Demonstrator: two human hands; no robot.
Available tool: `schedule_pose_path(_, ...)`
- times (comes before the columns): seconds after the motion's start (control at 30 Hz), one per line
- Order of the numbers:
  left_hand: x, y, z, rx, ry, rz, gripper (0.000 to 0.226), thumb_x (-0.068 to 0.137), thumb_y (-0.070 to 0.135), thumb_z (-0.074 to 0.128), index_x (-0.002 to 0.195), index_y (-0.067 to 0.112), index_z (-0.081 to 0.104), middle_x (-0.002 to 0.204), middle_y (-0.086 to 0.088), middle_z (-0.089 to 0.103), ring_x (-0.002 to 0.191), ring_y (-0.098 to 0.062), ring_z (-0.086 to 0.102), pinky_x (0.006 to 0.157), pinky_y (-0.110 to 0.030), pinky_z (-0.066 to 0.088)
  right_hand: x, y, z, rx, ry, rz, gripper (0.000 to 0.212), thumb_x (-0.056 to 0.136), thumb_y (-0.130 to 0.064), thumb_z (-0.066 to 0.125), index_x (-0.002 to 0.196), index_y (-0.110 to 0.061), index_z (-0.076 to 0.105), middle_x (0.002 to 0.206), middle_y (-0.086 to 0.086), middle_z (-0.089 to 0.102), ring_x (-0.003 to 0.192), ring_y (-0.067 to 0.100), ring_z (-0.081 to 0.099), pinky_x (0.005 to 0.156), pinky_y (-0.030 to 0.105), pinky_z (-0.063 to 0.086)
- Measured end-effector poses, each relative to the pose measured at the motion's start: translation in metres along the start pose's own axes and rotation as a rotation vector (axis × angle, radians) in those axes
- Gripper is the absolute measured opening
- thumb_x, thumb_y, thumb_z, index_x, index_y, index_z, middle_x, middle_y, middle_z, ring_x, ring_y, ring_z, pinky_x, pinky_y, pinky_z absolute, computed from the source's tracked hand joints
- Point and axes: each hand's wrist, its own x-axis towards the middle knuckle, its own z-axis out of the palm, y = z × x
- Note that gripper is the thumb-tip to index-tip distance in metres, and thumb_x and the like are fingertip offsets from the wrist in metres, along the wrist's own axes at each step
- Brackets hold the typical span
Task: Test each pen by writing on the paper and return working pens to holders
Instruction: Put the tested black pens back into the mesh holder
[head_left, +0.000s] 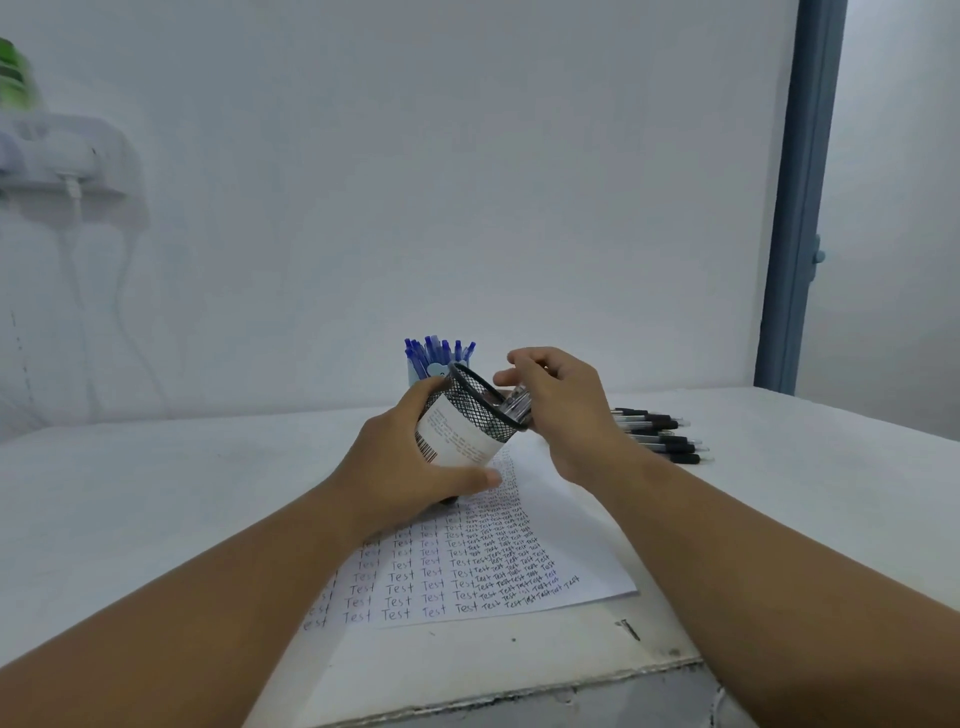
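Pens (514, 402) sit at the mouth of the tilted mesh holder (475, 410), held above the paper (561, 525); left hand (410, 467) grips it, right hand (561, 400) fingers pinch them — keep tilt shallow; draw slowly.

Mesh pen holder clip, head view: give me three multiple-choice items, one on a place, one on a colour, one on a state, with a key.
1. Where do the loose black pens lie?
A. On the table, right of the paper
B. Inside the blue holder
C. On the wall shelf

2. What colour are the pens in the far holder?
A. Red
B. Blue
C. Green

3. How is the black mesh holder held?
A. Upright on the table
B. Tilted, gripped by the left hand
C. Upside down on the paper

Key: 1 A, they sit in a row beside the paper. 2 B, blue caps show. 3 B, its mouth tips toward the right hand.
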Motion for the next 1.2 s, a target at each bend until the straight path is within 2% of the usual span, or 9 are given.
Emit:
schedule_pose_path(0.23,0.001,-0.002,0.001,0.106,0.025,0.031,0.094,0.060,0.038,0.096,0.138,0.043,0.045,0.106,0.012,0.067,0.079,-0.008,0.072,0.064,-0.030,0.063,-0.007,0.000,0.000,-0.023,0.062,-0.102,0.015,0.101,-0.017,0.058,0.108,-0.021,0.070,0.101,-0.002,0.068,0.077,0.009,0.073,0.059,0.021,0.049)
schedule_pose_path(0.4,0.001,-0.001,0.002,0.104,0.041,0.027,0.093,0.063,0.033,0.096,0.141,0.039,0.045,0.105,0.009,0.067,0.074,-0.009,0.072,0.060,-0.030,0.062,-0.008,-0.001,-0.003,-0.081,0.080,-0.093,0.015,0.100,-0.029,0.060,0.096,-0.024,0.074,0.100,-0.005,0.072,0.092,0.016,0.073,0.073,0.029,0.053)
schedule_pose_path(0.53,0.001,0.000,0.000,0.101,0.046,0.035,0.091,0.064,0.034,0.095,0.139,0.040,0.045,0.105,0.011,0.066,0.080,-0.002,0.070,0.059,-0.024,0.060,-0.009,-0.015,-0.010,-0.068,0.011,-0.032,0.050,0.104,-0.058,0.034,0.133,-0.025,0.059,0.129,-0.006,0.058,0.119,0.015,0.051,0.105,0.038,0.040)
schedule_pose_path(0.63,0.001,0.000,0.001,0.065,0.065,0.030,0.087,0.064,0.032,0.095,0.135,0.043,0.046,0.105,0.010,0.066,0.079,-0.002,0.070,0.058,-0.022,0.059,0.002,-0.027,-0.024,-0.068,0.032,0.036,0.060,0.105,-0.059,0.018,0.138,-0.024,0.054,0.128,0.001,0.058,0.112,0.019,0.054,0.106,0.044,0.042)
schedule_pose_path(0.73,0.001,0.001,0.001,0.060,0.076,0.033,0.084,0.064,0.032,0.095,0.129,0.047,0.044,0.103,0.010,0.066,0.076,-0.004,0.071,0.058,-0.022,0.059,0.008,-0.023,-0.051,-0.307,0.008,-0.035,0.041,0.108,-0.042,0.033,0.125,-0.019,0.062,0.113,0.000,0.068,0.104,0.021,0.063,0.094,0.037,0.048)
schedule_pose_path(0.8,0.001,0.000,0.000,0.072,0.068,0.039,0.083,0.064,0.033,0.095,0.129,0.047,0.045,0.104,0.011,0.066,0.075,-0.005,0.072,0.059,-0.024,0.061,0.015,-0.011,-0.081,-0.715,-0.061,-0.165,0.024,0.103,-0.025,0.050,0.120,-0.018,0.064,0.111,-0.003,0.066,0.108,0.023,0.062,0.093,0.032,0.047)
schedule_pose_path(0.9,0.002,-0.003,0.001,0.083,0.064,0.031,0.087,0.063,0.035,0.095,0.135,0.043,0.046,0.105,0.010,0.066,0.077,-0.007,0.072,0.059,-0.025,0.061,0.018,0.011,-0.117,-1.350,-0.228,-0.254,0.036,0.097,-0.024,0.058,0.133,-0.022,0.055,0.132,-0.004,0.054,0.126,0.021,0.048,0.104,0.034,0.039)
schedule_pose_path(1.07,0.001,-0.003,0.001,0.122,0.062,0.034,0.088,0.063,0.038,0.095,0.136,0.045,0.046,0.103,0.014,0.067,0.079,-0.004,0.070,0.062,-0.023,0.061,0.016,0.026,-0.130,-1.409,-0.270,-0.212,0.061,0.095,-0.037,0.061,0.149,-0.024,0.038,0.146,-0.003,0.043,0.135,0.020,0.036,0.112,0.036,0.030)
schedule_pose_path(1.2,0.001,-0.002,0.002,0.126,0.067,0.035,0.086,0.064,0.036,0.095,0.135,0.044,0.047,0.102,0.014,0.067,0.078,-0.001,0.070,0.059,-0.020,0.058,0.019,0.028,-0.131,-1.453,-0.267,-0.277,0.048,0.094,-0.040,0.061,0.139,-0.027,0.050,0.129,-0.005,0.046,0.126,0.019,0.037,0.107,0.033,0.025)
